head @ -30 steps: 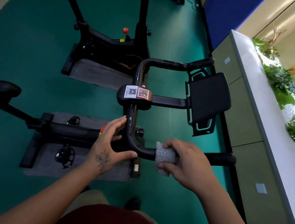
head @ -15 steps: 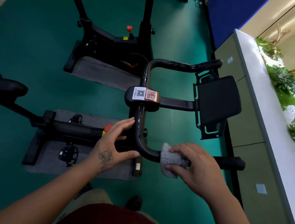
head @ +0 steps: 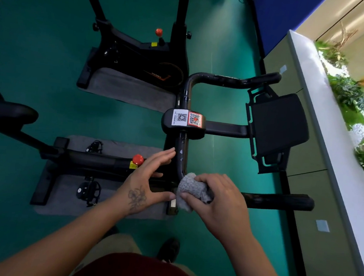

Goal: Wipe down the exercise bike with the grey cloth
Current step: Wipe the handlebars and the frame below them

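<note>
The black exercise bike's handlebar (head: 278,201) spreads out below me, with two QR stickers on its centre block (head: 184,119) and a black tablet tray (head: 278,123) to the right. My right hand (head: 219,200) grips the grey cloth (head: 189,189), wrapped around the near bend of the handlebar. My left hand (head: 148,178) hovers just left of that bend with fingers straight. Its fingertips reach the vertical bar and its thumb points at the cloth. The bike's frame with a red knob (head: 138,159) lies lower left.
A second black bike (head: 139,54) stands on a grey mat behind. A seat (head: 6,113) juts in at the left. Grey-green cabinets (head: 316,192) with a white top and plants (head: 352,94) run along the right. The floor is green; my shoe (head: 169,249) is below.
My right hand has slid the cloth leftward along the bar into the bend. My left hand has stayed beside the bar, its thumb now nearly touching the cloth.
</note>
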`<state>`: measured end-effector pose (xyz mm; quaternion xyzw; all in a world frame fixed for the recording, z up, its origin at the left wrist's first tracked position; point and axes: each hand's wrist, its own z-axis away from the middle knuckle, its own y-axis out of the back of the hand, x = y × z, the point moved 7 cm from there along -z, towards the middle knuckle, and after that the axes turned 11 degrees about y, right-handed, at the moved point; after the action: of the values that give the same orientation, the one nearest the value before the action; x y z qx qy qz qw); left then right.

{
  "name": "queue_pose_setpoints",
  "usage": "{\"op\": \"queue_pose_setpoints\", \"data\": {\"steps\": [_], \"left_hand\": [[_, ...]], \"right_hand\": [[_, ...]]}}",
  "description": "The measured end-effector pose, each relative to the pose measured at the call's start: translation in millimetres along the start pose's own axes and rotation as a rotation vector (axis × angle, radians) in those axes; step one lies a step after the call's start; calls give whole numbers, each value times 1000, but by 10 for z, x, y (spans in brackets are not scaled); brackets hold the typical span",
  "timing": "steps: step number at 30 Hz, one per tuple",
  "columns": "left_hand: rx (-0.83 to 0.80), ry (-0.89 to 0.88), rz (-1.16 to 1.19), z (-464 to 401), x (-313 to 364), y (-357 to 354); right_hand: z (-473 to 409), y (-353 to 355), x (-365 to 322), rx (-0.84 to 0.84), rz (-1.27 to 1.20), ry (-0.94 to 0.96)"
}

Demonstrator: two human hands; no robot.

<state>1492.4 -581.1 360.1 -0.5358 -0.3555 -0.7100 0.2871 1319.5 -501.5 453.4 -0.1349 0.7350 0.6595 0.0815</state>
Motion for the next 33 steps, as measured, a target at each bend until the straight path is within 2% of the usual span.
{"op": "queue_pose_setpoints", "data": {"steps": [5, 10, 16, 21, 25, 33], "left_hand": [[-49, -8, -1, 7, 24, 47], [-79, -38, -33, -16, 42, 142], [-55, -69, -50, -80, 76, 381], [-55, -70, -67, -135, 55, 511], [-50, -63, -86, -156, 90, 549], [-40, -56, -110, -400, 185, 710]], "right_hand": [[122, 108, 35, -61, 72, 30], [108, 110, -16, -24, 106, 11], [-139, -39, -207, 85, 126, -130], [-410, -56, -389, 175, 297, -238], [-512, -118, -319, 118, 160, -373], [-182, -145, -356, 172, 160, -287]]}}
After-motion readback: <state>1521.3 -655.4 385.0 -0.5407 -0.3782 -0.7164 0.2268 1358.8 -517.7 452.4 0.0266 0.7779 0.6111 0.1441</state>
